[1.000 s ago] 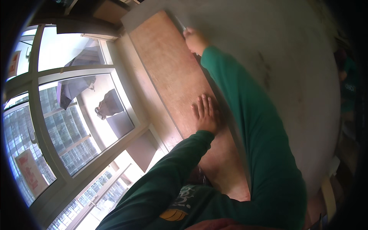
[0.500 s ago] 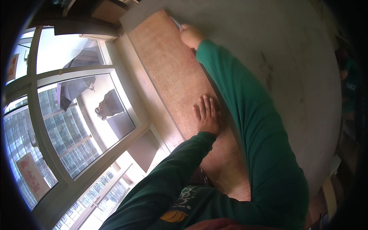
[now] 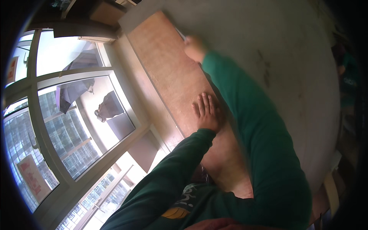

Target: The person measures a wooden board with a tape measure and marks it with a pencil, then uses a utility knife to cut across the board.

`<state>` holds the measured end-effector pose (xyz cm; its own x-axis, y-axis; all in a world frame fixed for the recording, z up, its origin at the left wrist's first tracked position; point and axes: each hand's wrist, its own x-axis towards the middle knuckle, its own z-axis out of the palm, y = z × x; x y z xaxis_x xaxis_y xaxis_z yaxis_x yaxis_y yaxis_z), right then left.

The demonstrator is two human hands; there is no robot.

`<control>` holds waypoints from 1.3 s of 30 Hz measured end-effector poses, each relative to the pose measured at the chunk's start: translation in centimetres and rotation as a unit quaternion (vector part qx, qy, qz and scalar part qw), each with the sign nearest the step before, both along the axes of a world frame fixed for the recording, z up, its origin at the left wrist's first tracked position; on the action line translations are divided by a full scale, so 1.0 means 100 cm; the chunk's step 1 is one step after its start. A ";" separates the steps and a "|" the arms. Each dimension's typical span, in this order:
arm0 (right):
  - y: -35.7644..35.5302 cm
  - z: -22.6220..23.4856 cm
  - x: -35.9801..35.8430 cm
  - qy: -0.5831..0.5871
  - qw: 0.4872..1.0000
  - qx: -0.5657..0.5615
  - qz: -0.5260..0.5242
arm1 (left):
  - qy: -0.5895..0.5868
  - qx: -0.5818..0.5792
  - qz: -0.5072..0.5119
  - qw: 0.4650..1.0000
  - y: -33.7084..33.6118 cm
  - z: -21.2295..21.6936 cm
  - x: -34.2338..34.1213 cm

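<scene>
A long reddish-brown wooden board (image 3: pixel 157 53) lies slantwise on a wide grey surface (image 3: pixel 291 115). My left hand (image 3: pixel 209 114) rests flat on the board near its middle, fingers stretched out. Farther off, my right hand (image 3: pixel 196 48) is closed at the board's right edge around a slim tool (image 3: pixel 180 33). Only a thin, pale, blade-like end of it sticks out beyond the fingers, lying along that edge. The rest of the tool is hidden in my hand, so its exact kind does not show.
To the left, a white-framed window (image 3: pixel 86 122) stands beside a pale ledge (image 3: pixel 143 88). Umbrellas (image 3: pixel 74 92) show behind the glass. Dark shelving with a brown box (image 3: pixel 107 15) is at the far left. A person (image 3: pixel 347 80) in green is at the right rim.
My right hand has slid a short way toward me along the board's right edge, the tool with it. My left hand stays in nearly the same place.
</scene>
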<state>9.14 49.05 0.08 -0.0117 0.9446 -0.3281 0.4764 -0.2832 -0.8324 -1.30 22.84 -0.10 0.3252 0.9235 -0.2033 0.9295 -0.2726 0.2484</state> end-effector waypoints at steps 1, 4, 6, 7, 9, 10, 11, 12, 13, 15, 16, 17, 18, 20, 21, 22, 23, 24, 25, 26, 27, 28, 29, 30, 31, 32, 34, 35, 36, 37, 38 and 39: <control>-0.022 0.003 0.007 -0.025 1.000 0.000 0.012 | -0.017 0.005 0.005 1.000 0.001 -0.002 0.000; -0.062 -0.001 0.019 -0.018 0.999 -0.022 -0.016 | -0.027 0.014 0.000 1.000 0.000 -0.009 0.000; -0.066 0.069 0.029 0.075 0.979 -0.183 -0.049 | -0.023 0.016 0.004 1.000 -0.001 -0.008 -0.004; -0.061 0.034 0.036 0.084 0.987 -0.100 -0.094 | -0.030 0.018 -0.006 0.999 -0.001 -0.007 0.004; -0.034 0.027 0.035 0.071 0.992 -0.067 -0.078 | -0.033 0.016 -0.011 0.999 0.000 -0.005 0.005; -0.019 0.024 0.029 0.067 0.994 -0.050 -0.068 | -0.031 0.014 -0.011 0.999 -0.001 -0.004 0.003; 0.000 0.014 0.022 0.077 0.994 -0.035 -0.071 | -0.030 0.018 -0.011 0.999 0.000 -0.004 0.004; 0.014 0.004 0.015 0.085 0.993 -0.021 -0.075 | -0.032 0.022 -0.013 0.999 0.000 -0.004 0.005; 0.024 0.005 0.007 0.072 0.995 -0.032 -0.069 | -0.030 0.024 -0.011 0.999 0.000 -0.005 0.003; 0.038 0.014 -0.003 0.042 0.996 -0.054 -0.061 | -0.041 0.018 -0.007 0.999 0.000 -0.003 0.001; 0.042 0.014 -0.003 0.047 0.995 -0.052 -0.065 | -0.048 0.013 -0.005 0.999 0.000 -0.001 0.001; 0.045 0.013 -0.003 0.051 0.995 -0.051 -0.069 | -0.042 0.013 -0.004 0.999 -0.001 0.000 0.001; 0.047 0.012 -0.004 0.055 0.995 -0.050 -0.073 | -0.037 0.013 -0.004 0.999 -0.001 0.000 0.001; 0.052 0.010 -0.002 0.042 0.996 -0.042 -0.063 | -0.033 0.010 -0.004 0.999 0.000 0.001 0.003; 0.054 0.009 -0.001 0.035 0.997 -0.038 -0.058 | -0.033 0.007 -0.005 0.999 0.000 0.001 0.003; 0.055 0.009 -0.002 0.038 0.997 -0.037 -0.060 | -0.031 0.004 -0.007 1.000 0.000 0.001 0.002; 0.056 0.008 -0.003 0.040 0.997 -0.036 -0.062 | -0.030 0.006 -0.008 1.000 0.000 0.001 0.002; 0.056 0.008 -0.004 0.043 0.996 -0.034 -0.064 | -0.028 0.008 -0.008 1.000 0.000 0.001 0.001; 0.056 0.011 -0.007 0.048 0.996 -0.039 -0.061 | -0.026 0.009 -0.009 1.000 0.000 0.000 -0.001; 0.056 0.014 -0.009 0.054 0.996 -0.044 -0.058 | -0.020 0.010 -0.008 1.000 0.000 0.000 -0.003; 0.055 0.016 -0.013 0.059 0.996 -0.049 -0.054 | -0.013 0.011 -0.008 1.000 0.002 -0.001 -0.005; 0.056 0.010 -0.011 0.038 0.998 -0.015 -0.056 | -0.011 0.013 -0.012 1.000 0.002 -0.001 -0.003; 0.060 -0.001 -0.008 0.016 0.998 0.018 -0.059 | -0.015 0.011 -0.015 1.000 0.002 -0.001 0.000; 0.064 -0.011 -0.004 -0.007 0.997 0.051 -0.062 | -0.019 0.008 -0.017 1.000 0.001 0.000 0.004; 0.066 -0.016 -0.003 0.000 0.995 0.070 -0.065 | -0.020 0.003 -0.016 1.000 0.000 0.000 0.004; 0.067 -0.021 -0.002 0.006 0.994 0.088 -0.068 | -0.019 0.006 -0.018 1.000 0.000 0.000 0.005; 0.059 -0.029 -0.003 0.013 0.994 0.087 -0.070 | -0.016 0.006 -0.020 1.000 0.001 -0.003 0.005; 0.052 -0.020 -0.008 0.015 0.996 0.067 -0.064 | -0.028 0.013 -0.012 0.999 0.000 -0.003 0.002; 0.045 -0.011 -0.010 0.016 0.997 0.048 -0.059 | -0.041 0.019 -0.004 0.999 0.000 -0.004 0.000; 0.037 0.002 -0.008 0.026 0.998 0.003 -0.053 | -0.055 0.026 0.004 0.998 0.000 -0.004 -0.001; 0.028 0.009 -0.006 0.035 0.997 -0.044 -0.049 | -0.040 0.026 -0.002 0.999 0.000 -0.005 -0.001; 0.015 0.015 -0.005 0.044 0.994 -0.090 -0.046 | -0.025 0.024 -0.008 0.999 0.001 -0.007 -0.001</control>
